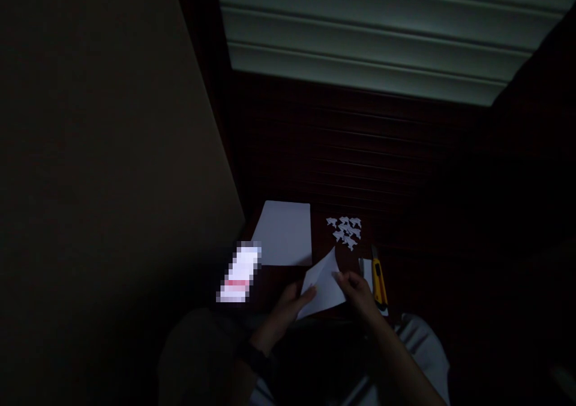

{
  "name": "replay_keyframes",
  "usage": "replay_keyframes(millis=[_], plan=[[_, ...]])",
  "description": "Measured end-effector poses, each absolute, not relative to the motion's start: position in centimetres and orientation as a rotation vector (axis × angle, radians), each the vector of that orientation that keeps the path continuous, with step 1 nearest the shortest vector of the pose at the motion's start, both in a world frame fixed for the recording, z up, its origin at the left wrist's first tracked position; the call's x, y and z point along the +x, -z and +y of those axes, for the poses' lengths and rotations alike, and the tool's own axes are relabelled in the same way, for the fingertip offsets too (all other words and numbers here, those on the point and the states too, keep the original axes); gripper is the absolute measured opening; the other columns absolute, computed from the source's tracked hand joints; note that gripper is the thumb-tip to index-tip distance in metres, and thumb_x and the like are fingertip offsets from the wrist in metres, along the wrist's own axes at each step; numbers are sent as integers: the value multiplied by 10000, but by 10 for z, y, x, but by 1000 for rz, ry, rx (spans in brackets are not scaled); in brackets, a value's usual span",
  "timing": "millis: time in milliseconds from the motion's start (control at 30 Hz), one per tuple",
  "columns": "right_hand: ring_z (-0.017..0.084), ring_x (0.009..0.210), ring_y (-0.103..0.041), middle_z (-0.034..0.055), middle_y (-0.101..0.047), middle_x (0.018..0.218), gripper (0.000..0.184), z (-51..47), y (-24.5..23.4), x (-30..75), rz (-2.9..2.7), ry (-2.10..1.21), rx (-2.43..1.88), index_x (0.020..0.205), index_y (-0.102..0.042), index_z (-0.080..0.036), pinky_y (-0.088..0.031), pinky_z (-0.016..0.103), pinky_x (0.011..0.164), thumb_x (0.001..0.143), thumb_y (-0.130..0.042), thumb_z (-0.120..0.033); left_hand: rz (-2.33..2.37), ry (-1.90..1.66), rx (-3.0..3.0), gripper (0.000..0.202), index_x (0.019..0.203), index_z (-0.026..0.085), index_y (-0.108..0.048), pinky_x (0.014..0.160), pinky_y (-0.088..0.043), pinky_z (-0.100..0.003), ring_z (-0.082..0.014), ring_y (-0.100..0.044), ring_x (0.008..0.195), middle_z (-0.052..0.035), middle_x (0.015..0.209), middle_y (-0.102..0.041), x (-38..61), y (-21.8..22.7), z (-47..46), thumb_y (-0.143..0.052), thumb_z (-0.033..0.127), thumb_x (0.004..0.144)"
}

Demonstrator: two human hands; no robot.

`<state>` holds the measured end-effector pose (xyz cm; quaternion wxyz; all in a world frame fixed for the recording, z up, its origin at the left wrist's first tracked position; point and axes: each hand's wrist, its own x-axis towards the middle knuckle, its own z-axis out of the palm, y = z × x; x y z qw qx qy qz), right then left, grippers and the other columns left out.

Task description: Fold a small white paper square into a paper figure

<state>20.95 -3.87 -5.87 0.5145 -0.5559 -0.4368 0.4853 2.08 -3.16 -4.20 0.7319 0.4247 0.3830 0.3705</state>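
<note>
A white sheet of paper [324,292] is held between my two hands above the near edge of a small dark table [270,277]; one corner points up and away, and a fold or overlapping layer shows across it. My left hand [290,304] grips the sheet's left side, thumb on top. On the right side, my right hand [355,289] pinches its edge. Beyond my right hand lie several small folded white paper pieces [346,231] in a cluster. Close by on the right is a yellow utility knife [379,283] with black parts, resting partly over white paper strips [367,271].
A larger white paper sheet [288,232] lies flat at the back left of the table. Left of it glows a blurred-out phone-like screen [240,274]. A wall [112,124] rises on the left, and pale slats [360,40] stand behind. The room is very dark.
</note>
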Motion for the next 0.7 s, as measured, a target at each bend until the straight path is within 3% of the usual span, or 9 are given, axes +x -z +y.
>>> replay_keyframes(millis=[267, 467, 700], plan=[[91, 475, -407, -51, -423, 486, 382, -51, 68, 219, -1098, -1074, -1522, 531, -466, -169, -327, 207, 465, 665, -614, -495, 904, -853, 861, 530, 1131, 102, -539, 722, -461, -362, -259, -609, 847, -152, 1006, -634, 6, 61, -17, -546, 461, 740], [156, 521, -580, 21, -627, 750, 426, -53, 73, 211, -905, -1399, -1409, 846, -533, -180, -472, 269, 466, 601, -665, -503, 908, -918, 885, 489, 1082, 92, -570, 753, -449, -361, -264, -593, 891, -154, 1024, -628, 13, 68, -16, -555, 442, 741], [156, 522, -593, 29, -637, 721, 414, -52, 77, 214, -913, -1379, -1384, 782, -565, -153, -486, 253, 446, 561, -705, -475, 892, -856, 927, 458, 1058, 98, -580, 767, -449, -363, -271, -581, 923, -153, 1044, -618, 6, 63, -7, -584, 412, 725]])
